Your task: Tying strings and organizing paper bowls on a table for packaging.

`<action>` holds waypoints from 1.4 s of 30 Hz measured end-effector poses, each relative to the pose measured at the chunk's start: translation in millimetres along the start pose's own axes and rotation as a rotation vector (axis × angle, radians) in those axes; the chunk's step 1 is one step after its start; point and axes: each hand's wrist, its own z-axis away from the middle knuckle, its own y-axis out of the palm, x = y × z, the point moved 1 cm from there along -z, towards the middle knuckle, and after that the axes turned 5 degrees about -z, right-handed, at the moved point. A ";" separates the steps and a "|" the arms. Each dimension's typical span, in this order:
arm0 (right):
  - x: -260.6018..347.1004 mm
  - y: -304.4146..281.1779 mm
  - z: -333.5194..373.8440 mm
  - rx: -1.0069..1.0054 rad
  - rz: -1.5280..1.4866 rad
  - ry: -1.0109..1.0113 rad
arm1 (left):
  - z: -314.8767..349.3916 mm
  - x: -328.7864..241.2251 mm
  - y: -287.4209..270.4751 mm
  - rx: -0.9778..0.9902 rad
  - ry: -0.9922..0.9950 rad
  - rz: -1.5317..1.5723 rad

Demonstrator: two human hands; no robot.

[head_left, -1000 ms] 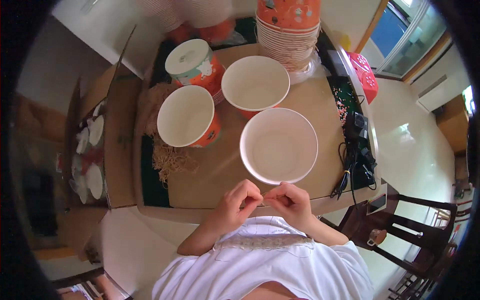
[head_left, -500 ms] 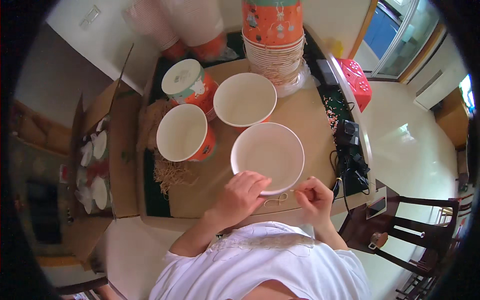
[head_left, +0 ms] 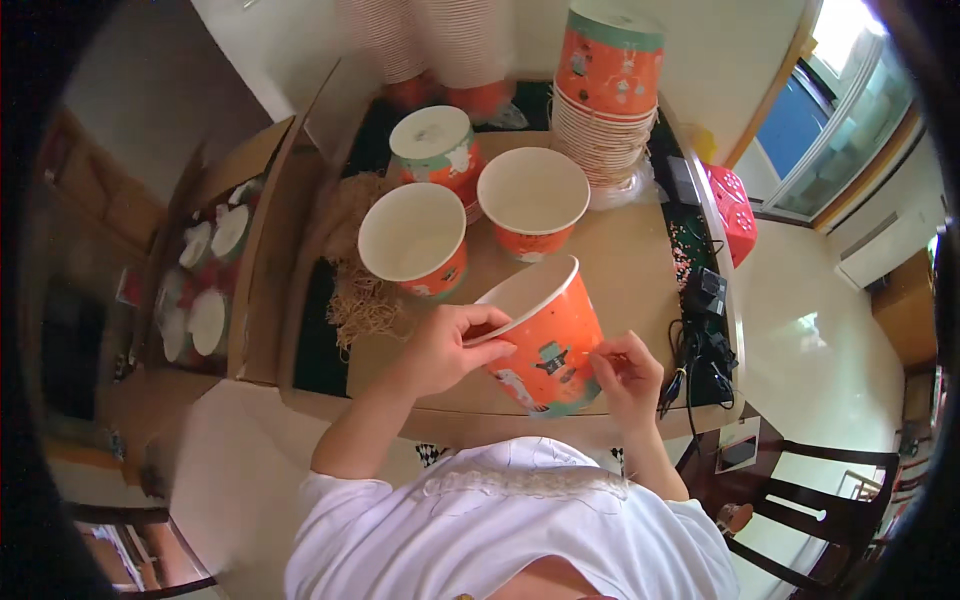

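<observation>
An orange paper bucket (head_left: 550, 340) with a white rim, cartoon figures and a green base band is tilted at the table's near edge, its mouth toward the far left. My left hand (head_left: 440, 348) grips its rim, thumb on the outer wall and fingers at the mouth. Against the right side of its wall, my right hand (head_left: 630, 380) is closed in a pinch; whatever sits between those fingertips is too small to make out. Just beyond are two upright paper buckets, one at left (head_left: 412, 232) and one at right (head_left: 533, 190), and an upside-down paper bucket (head_left: 432, 135).
A tall stack of nested buckets (head_left: 605, 100) stands at the back right; more wrapped stacks (head_left: 465, 45) are behind. Shredded paper (head_left: 365, 305) lies at left beside an open carton (head_left: 262, 250). Black adapters and cables (head_left: 708, 350) line the right edge, near a red stool (head_left: 732, 215).
The front bucket has gone from upright to tilted, showing its printed side. My left hand has shifted left with its rim; my right hand now meets its wall. The view has also shifted.
</observation>
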 end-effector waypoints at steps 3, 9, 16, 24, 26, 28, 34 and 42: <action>-2.1 9.4 1.0 0.016 0.075 -0.006 | 7.1 9.2 -1.6 0.026 -0.060 0.120; -22.2 23.1 -2.3 -0.019 -0.010 0.089 | 17.6 21.2 -12.3 0.251 0.018 0.532; -56.8 40.3 -18.0 -0.039 0.003 0.112 | 1.7 35.9 -28.3 0.248 -0.020 0.536; -92.5 46.7 -32.7 -0.011 -0.097 0.174 | -24.0 52.7 -44.0 0.213 -0.029 0.429; -100.0 45.2 -37.0 -0.006 -0.014 0.152 | -25.0 50.2 -51.0 0.179 -0.022 0.234; -98.8 39.7 -35.3 -0.033 0.036 0.131 | -1.4 45.0 -70.2 0.180 0.187 -0.060; -94.4 39.0 -24.5 -0.024 -0.015 0.128 | 50.9 100.0 -72.2 0.015 -0.017 0.023; -97.0 36.1 -18.6 0.018 -0.003 0.185 | 40.1 96.4 -34.7 -0.215 -0.010 0.444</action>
